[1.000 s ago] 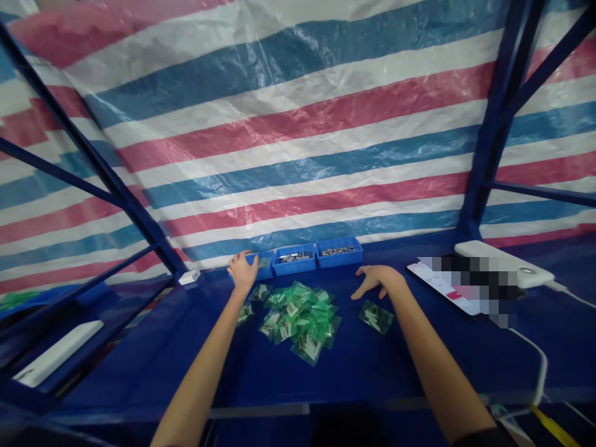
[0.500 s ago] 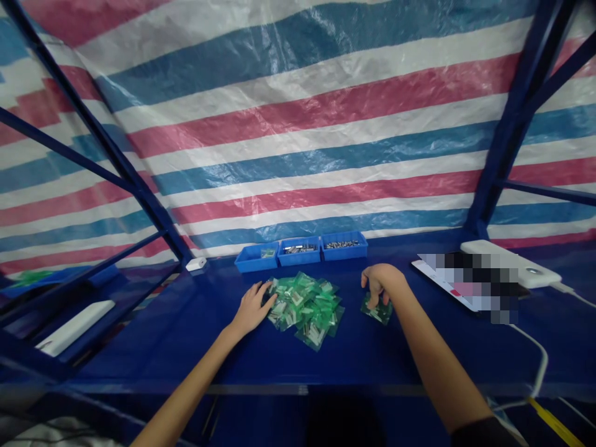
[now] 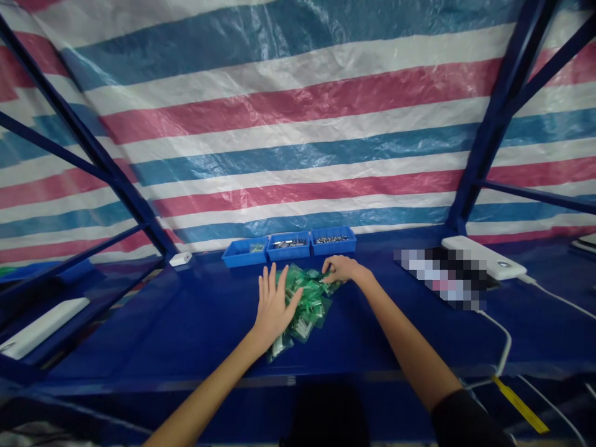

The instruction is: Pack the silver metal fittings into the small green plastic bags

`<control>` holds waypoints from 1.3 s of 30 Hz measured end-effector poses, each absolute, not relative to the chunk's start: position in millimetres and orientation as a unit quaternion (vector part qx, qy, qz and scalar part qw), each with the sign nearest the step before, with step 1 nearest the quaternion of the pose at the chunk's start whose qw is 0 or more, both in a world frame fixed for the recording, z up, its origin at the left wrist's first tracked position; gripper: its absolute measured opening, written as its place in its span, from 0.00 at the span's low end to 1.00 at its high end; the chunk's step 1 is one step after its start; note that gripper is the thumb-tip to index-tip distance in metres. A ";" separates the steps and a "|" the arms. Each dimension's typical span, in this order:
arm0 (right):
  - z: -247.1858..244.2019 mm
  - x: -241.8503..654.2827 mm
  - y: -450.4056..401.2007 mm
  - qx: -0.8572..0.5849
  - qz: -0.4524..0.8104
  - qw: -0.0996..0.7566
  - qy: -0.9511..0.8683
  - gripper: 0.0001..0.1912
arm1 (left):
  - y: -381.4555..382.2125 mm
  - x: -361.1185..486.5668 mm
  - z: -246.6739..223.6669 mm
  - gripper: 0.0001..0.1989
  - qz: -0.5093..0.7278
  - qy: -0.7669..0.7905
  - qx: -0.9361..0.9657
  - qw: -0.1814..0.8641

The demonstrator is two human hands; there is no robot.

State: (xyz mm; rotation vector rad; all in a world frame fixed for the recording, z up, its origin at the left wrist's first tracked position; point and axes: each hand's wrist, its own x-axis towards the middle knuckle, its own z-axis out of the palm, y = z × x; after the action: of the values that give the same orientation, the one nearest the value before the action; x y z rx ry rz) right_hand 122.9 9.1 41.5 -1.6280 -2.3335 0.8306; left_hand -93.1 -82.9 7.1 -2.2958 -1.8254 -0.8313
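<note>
The right hand (image 3: 345,269) has moved to the glossy green packets (image 3: 308,309), fingers pinching one; left hand (image 3: 272,312) rests spread open.

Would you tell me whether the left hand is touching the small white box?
Apart: the head view shows blue tabletop between the left hand and the small white box.

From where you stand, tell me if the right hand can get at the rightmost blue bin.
Probably yes: the right hand is just in front of the rightmost blue bin, with nothing visible between them.
</note>
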 end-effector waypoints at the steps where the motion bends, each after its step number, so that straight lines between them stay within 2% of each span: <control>1: 42.6 122.9 8.4 -0.556 0.263 0.095 -0.782 0.15 | -89.3 -90.3 13.0 0.30 -0.266 -0.582 -0.766 0.057; 7: 48.3 122.7 5.4 -0.561 0.164 0.208 -0.784 0.12 | -126.5 -88.8 35.4 0.28 -0.138 -0.437 -0.889 -0.020; 12: 47.0 121.6 5.4 -0.564 0.141 0.260 -0.771 0.11 | -122.3 -89.2 20.7 0.26 -0.121 -0.445 -0.885 -0.060; 17: 41.4 121.1 12.7 -0.537 0.160 0.373 -0.740 0.13 | -104.6 -69.7 11.8 0.22 -0.186 -0.470 -0.859 -0.080; 21: 39.1 117.2 19.0 -0.452 0.258 0.453 -0.724 0.14 | -90.7 -53.5 10.0 0.17 -0.282 -0.501 -0.810 -0.118; 25: 44.0 113.4 15.6 -0.404 0.390 0.459 -0.688 0.21 | -69.8 -48.9 15.1 0.18 -0.409 -0.543 -0.697 -0.230; 28: 49.0 111.7 10.7 -0.383 0.450 0.464 -0.660 0.22 | -55.7 -49.3 24.9 0.19 -0.481 -0.538 -0.630 -0.289; 34: 52.3 105.3 6.3 -0.295 0.505 0.445 -0.678 0.22 | -49.6 -55.8 35.9 0.10 -0.537 -0.498 -0.657 -0.181; 39: 52.4 96.7 1.9 -0.241 0.377 0.487 -0.750 0.03 | -53.2 -74.1 36.2 0.04 -0.538 -0.466 -0.692 -0.117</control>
State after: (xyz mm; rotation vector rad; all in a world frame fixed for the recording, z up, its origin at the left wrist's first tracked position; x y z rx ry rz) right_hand 96.7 1.9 52.4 -0.5852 -1.8240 0.9158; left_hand -74.1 -53.2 36.2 -2.3529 -1.5855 -1.8291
